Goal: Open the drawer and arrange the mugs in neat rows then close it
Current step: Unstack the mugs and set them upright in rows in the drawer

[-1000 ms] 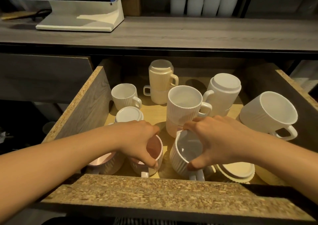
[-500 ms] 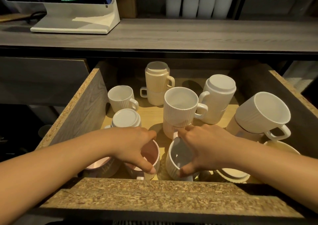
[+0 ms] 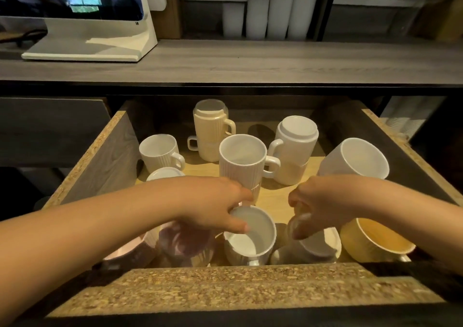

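The drawer (image 3: pixel 238 286) is pulled out and holds several mugs. My left hand (image 3: pixel 213 206) reaches over a blurred pink mug (image 3: pixel 185 244) and pinches the near-left rim of a white ribbed mug (image 3: pixel 253 239) at the front middle. My right hand (image 3: pixel 323 206) hovers to its right with curled fingers holding nothing, above an overturned white mug (image 3: pixel 318 246). A yellow mug (image 3: pixel 375 239) tilts at the front right. Behind stand a central white stack (image 3: pixel 241 161), a cream stack (image 3: pixel 210 136), a right stack (image 3: pixel 295 149), a small white mug (image 3: pixel 160 154) and a tilted large white mug (image 3: pixel 355 161).
A grey countertop (image 3: pixel 250 61) overhangs the back of the drawer and carries a white monitor stand (image 3: pixel 82 48). White cylinders (image 3: pixel 268 6) stand on the shelf behind. The drawer's raw chipboard side walls (image 3: pixel 90 156) bound the mugs left and right.
My right hand let go of the white ribbed mug and moved right. My left hand left the pink mug and shifted right onto the white mug's rim. The camera tilted down slightly.
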Tool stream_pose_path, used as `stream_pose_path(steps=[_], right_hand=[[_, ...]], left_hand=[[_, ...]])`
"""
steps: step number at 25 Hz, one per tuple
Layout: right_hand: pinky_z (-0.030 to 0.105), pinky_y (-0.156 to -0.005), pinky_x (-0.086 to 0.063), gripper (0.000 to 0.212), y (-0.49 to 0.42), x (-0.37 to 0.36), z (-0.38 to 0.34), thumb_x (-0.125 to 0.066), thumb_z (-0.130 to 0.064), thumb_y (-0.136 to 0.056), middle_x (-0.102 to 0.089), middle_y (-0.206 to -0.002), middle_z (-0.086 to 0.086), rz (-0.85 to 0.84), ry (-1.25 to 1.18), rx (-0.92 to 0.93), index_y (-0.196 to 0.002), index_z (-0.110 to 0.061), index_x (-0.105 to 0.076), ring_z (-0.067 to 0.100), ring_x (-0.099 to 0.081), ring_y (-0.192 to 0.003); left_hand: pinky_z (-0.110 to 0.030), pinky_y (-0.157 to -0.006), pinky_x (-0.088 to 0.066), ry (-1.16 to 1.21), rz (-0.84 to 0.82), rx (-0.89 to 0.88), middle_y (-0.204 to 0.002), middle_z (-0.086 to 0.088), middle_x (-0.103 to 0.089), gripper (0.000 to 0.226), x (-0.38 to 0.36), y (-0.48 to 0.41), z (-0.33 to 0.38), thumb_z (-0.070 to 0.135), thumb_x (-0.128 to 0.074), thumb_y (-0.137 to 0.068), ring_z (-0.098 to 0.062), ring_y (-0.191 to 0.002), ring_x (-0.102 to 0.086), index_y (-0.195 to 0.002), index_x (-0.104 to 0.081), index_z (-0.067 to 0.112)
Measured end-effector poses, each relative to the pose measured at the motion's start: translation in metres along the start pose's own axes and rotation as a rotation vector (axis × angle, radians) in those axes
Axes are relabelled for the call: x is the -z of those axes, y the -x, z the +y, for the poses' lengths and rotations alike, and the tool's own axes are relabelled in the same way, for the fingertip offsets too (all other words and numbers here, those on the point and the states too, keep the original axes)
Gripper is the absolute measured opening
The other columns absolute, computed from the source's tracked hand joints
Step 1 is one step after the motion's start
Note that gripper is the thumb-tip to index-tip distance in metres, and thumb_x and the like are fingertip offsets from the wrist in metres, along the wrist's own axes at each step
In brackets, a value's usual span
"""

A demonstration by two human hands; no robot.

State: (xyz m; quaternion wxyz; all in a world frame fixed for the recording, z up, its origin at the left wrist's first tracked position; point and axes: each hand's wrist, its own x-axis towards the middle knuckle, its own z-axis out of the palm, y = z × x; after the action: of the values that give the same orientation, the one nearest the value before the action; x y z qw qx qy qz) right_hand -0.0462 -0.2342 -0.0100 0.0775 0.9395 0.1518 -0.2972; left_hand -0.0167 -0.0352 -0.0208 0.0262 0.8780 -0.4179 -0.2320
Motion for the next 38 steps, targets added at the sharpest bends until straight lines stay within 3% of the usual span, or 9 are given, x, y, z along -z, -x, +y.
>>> stream_pose_path(steps=[8,13,18,23,27,30,33,35,38], right_hand=[[0.034,-0.091,-0.050,0.061,-0.006,-0.019,-0.005,-0.062,-0.052,-0.079,-0.058,-0.119,0.004,-0.112,0.007,-0.033,-0.126,-0.015,-0.052,0.021,-0.056,-0.105],[0.023,-0.080,-0.052,0.065,0.030,0.006,0.017,-0.070,-0.055,-0.069,-0.062,-0.109,-0.006,0.168,-0.173,0.005,-0.124,-0.025,-0.050,0.013,-0.059,-0.095],[0.007,-0.072,-0.049,0.062,0.064,0.015,0.047,-0.078,-0.044,-0.064,-0.054,-0.109,-0.023,0.503,-0.597,0.142,-0.116,-0.041,-0.045,-0.001,-0.054,-0.101],[0.012,-0.082,-0.050,0.064,0.061,0.006,0.049,-0.073,-0.048,-0.056,-0.060,-0.110,-0.024,0.683,-0.887,0.358,-0.115,-0.044,-0.050,-0.003,-0.055,-0.109],[0.015,-0.084,-0.050,0.067,0.057,0.001,0.050,-0.073,-0.045,-0.060,-0.060,-0.115,-0.023,0.625,-0.990,0.456,-0.121,-0.041,-0.046,0.002,-0.055,-0.114],[0.014,-0.092,-0.046,0.081,0.064,0.005,0.055,-0.068,-0.066,-0.060,-0.057,-0.126,-0.020,0.444,-1.007,0.499,-0.131,-0.036,-0.043,0.001,-0.052,-0.119],[0.010,-0.092,-0.044,0.082,0.066,0.011,0.055,-0.058,-0.079,-0.056,-0.059,-0.125,-0.021,0.454,-0.975,0.473,-0.126,-0.038,-0.049,0.000,-0.054,-0.117],[0.010,-0.089,-0.046,0.073,0.064,0.017,0.052,-0.063,-0.076,-0.054,-0.059,-0.121,-0.024,0.501,-0.925,0.434,-0.119,-0.046,-0.048,-0.005,-0.054,-0.114],[0.009,-0.087,-0.047,0.057,0.062,0.028,0.046,-0.072,-0.062,-0.062,-0.055,-0.115,-0.028,0.565,-0.786,0.318,-0.110,-0.053,-0.042,-0.011,-0.051,-0.108]], left_hand=[[-0.040,-0.102,-0.043,-0.070,-0.050,-0.016,-0.141,-0.001,-0.046,0.061,-0.002,-0.029,0.021,0.050,-0.051,-0.088,-0.019,-0.125,-0.046,-0.141,-0.033,0.025],[-0.028,-0.101,-0.042,0.074,0.005,-0.011,-0.142,0.006,-0.043,0.074,0.011,-0.013,0.015,0.049,-0.061,-0.082,-0.010,-0.122,-0.047,-0.144,-0.027,0.028],[-0.024,-0.105,-0.039,0.421,0.157,-0.072,-0.141,0.016,-0.041,0.090,0.016,-0.004,0.012,0.047,-0.075,-0.071,0.001,-0.123,-0.044,-0.142,-0.019,0.038],[-0.028,-0.102,-0.045,0.761,0.369,-0.181,-0.130,0.017,-0.049,0.080,0.017,-0.012,0.031,0.029,-0.075,-0.075,-0.002,-0.119,-0.050,-0.139,-0.027,0.034],[-0.011,-0.086,-0.049,0.906,0.534,-0.186,-0.122,0.018,-0.055,0.080,0.020,-0.018,0.037,0.036,-0.075,-0.062,-0.004,-0.113,-0.055,-0.133,-0.038,0.031],[-0.001,-0.077,-0.046,0.827,0.594,-0.161,-0.113,0.026,-0.053,0.074,0.024,-0.017,0.039,0.035,-0.078,-0.059,0.003,-0.105,-0.055,-0.120,-0.038,0.046],[-0.004,-0.075,-0.048,0.738,0.587,-0.157,-0.111,0.029,-0.052,0.074,0.030,-0.017,0.039,0.029,-0.083,-0.064,0.008,-0.102,-0.053,-0.117,-0.036,0.051],[-0.014,-0.081,-0.050,0.711,0.579,-0.165,-0.118,0.022,-0.053,0.078,0.035,-0.019,0.040,0.039,-0.084,-0.060,0.002,-0.107,-0.054,-0.120,-0.036,0.051],[-0.008,-0.077,-0.044,0.603,0.621,-0.132,-0.117,0.023,-0.047,0.083,0.040,-0.022,0.044,0.043,-0.084,-0.057,0.001,-0.106,-0.050,-0.123,-0.034,0.048]])
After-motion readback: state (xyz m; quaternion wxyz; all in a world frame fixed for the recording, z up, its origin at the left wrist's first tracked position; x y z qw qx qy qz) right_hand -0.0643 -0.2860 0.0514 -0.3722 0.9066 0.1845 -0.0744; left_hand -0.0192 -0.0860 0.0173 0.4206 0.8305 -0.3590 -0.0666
